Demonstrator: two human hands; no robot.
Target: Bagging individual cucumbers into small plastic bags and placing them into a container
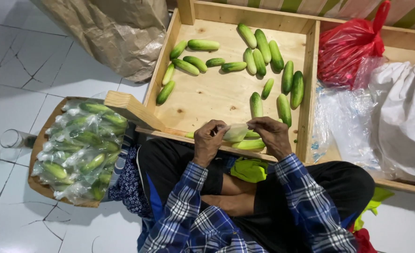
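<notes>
cucumbers point(256, 51) in tray point(310, 84), basket point(38, 182) left

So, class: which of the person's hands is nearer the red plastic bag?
Right. The right hand lies below-left of the red plastic bag; the left hand sits farther left again.

head camera, looking steeply down

it sits close above the lap, facing forward over a wooden tray point(310, 84) on the floor.

Blue plaid sleeves point(188, 197), black trousers point(170, 164)
</notes>
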